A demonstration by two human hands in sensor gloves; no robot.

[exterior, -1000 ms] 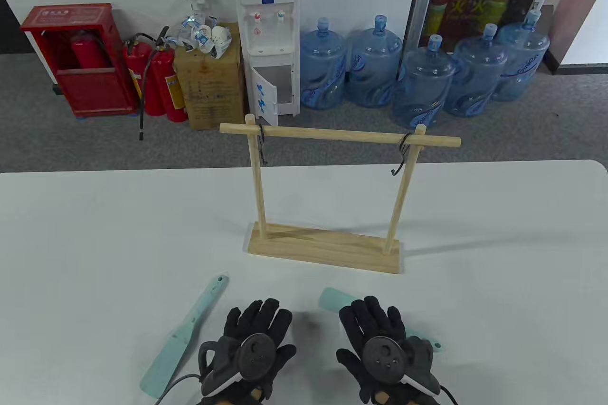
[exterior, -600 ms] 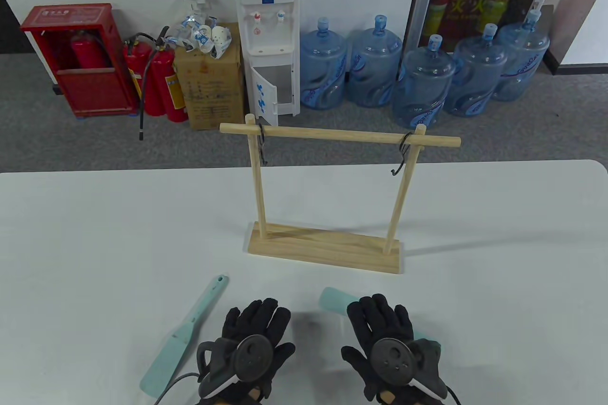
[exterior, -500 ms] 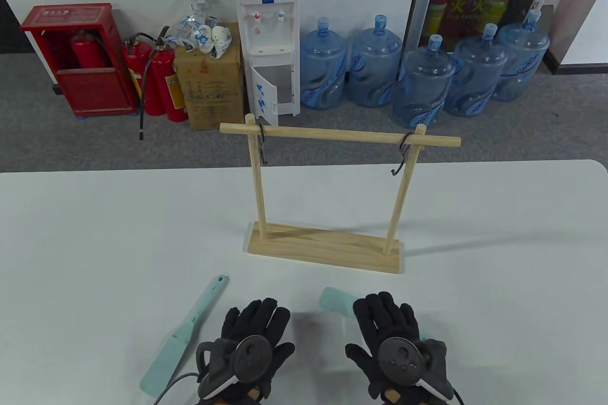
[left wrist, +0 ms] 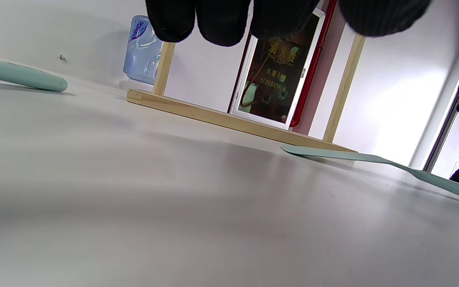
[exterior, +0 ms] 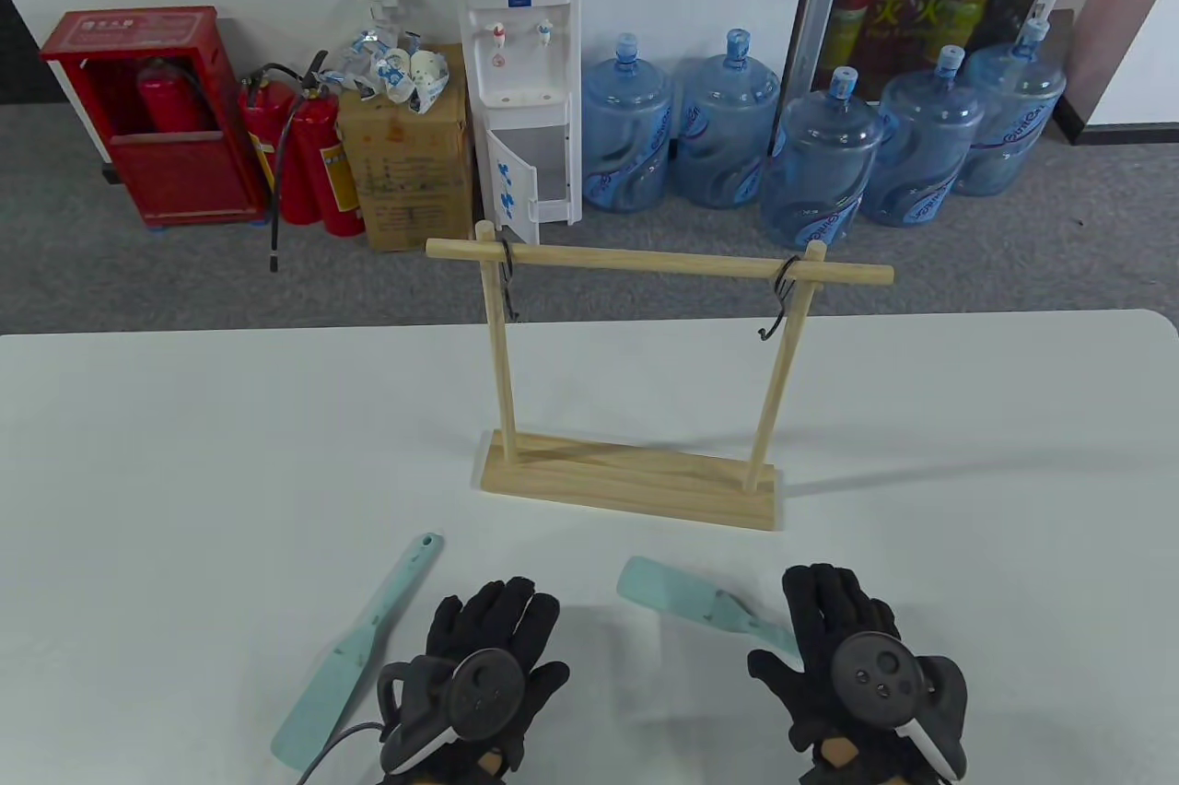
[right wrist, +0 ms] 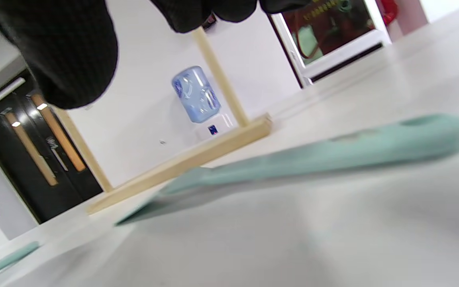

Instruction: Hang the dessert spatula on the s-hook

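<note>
Table view showed the table [exterior: 184, 453], the rack [exterior: 636, 481] and its two hooks [exterior: 778, 306], which neither wrist view caught. One spatula [exterior: 355, 651] lay left of the left hand [exterior: 488, 684]; another spatula [exterior: 700, 605] lay flat, handle under the right hand [exterior: 847, 674]. Both hands hovered palm-down, fingers spread, gripping nothing.

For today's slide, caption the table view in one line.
Two gloved hands, left hand and right hand, rest by two mint-green spatulas before a wooden rack with black S-hooks.
</note>
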